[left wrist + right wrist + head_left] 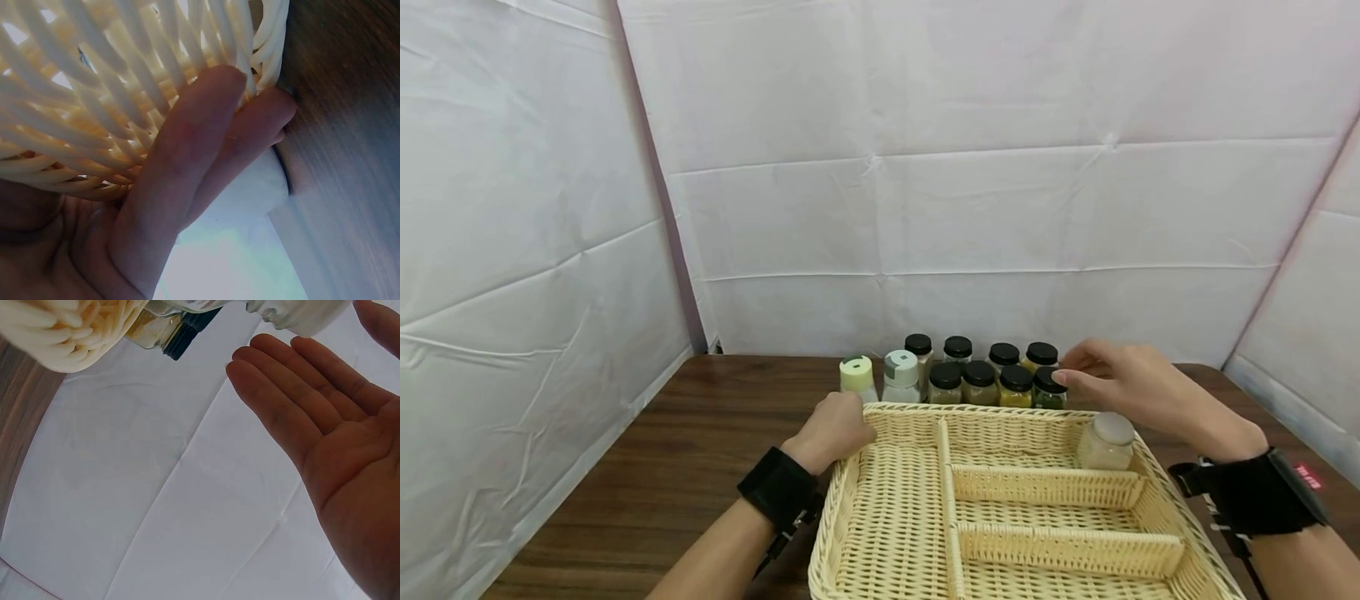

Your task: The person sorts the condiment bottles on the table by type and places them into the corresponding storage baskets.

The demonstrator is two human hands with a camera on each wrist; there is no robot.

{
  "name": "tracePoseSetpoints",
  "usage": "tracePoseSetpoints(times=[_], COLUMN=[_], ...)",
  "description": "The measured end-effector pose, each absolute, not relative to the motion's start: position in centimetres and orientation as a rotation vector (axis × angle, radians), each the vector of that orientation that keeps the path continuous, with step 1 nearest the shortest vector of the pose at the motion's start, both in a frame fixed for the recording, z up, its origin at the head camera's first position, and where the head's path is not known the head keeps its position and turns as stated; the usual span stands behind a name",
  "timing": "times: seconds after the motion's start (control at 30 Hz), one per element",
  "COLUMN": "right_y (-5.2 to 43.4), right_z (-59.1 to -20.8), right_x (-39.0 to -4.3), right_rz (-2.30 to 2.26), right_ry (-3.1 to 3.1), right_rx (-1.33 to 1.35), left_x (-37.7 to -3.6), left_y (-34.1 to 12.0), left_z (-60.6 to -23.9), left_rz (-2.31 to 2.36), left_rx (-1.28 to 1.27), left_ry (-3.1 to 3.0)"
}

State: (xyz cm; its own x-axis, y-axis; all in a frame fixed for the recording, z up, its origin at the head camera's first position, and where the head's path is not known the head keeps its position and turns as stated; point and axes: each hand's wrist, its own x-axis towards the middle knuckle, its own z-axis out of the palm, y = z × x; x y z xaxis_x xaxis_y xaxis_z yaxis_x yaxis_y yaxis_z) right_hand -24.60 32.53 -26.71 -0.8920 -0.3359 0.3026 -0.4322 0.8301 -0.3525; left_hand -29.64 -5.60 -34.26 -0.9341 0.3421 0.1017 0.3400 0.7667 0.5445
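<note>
A divided wicker basket [1000, 410] lies on a dark wooden table [700, 433]. My left hand [850, 421] rests at its back left corner. In the left wrist view its fingers [200, 144] lie fairly straight against the woven wall [94, 94]. My right hand [1067, 368] hovers behind the basket's back right corner with the palm open and holds nothing. Its fingertips are close to the rightmost black-lidded jar [1049, 385]. A clear jar with a white lid [1106, 442] stands in the back right compartment. It also shows in the right wrist view [300, 315], just above the straight fingers [294, 387].
Several black-lidded spice jars [980, 375] stand in two rows behind the basket. To their left are a green-capped shaker [858, 377] and a grey-capped one [901, 375]. White sheets wall in the table at the back and on both sides.
</note>
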Motion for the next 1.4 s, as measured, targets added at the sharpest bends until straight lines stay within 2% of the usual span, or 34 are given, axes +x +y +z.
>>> tracePoseSetpoints(times=[0.6, 0.93, 1.13, 1.4], right_y=[32.7, 32.8, 32.5, 32.2], right_z=[-26.2, -25.5, -25.9, -27.2], right_x=[-26.5, -28.0, -28.3, -28.3], right_rz=[0.694, 0.661, 0.592, 0.553], right_ry=[-2.772, -2.744, -2.706, -2.789], right_rx=[0.546, 0.565, 0.640, 0.640], left_x=[-29.2, -29.4, -29.8, -29.8], left_y=[-5.8, -5.9, -6.0, -5.5], left_z=[-35.2, -34.4, -33.5, -34.0], left_rz=[0.901, 0.875, 0.868, 0.862], left_rx=[0.553, 0.562, 0.524, 0.518], left_ry=[2.955, 2.957, 2.967, 2.945])
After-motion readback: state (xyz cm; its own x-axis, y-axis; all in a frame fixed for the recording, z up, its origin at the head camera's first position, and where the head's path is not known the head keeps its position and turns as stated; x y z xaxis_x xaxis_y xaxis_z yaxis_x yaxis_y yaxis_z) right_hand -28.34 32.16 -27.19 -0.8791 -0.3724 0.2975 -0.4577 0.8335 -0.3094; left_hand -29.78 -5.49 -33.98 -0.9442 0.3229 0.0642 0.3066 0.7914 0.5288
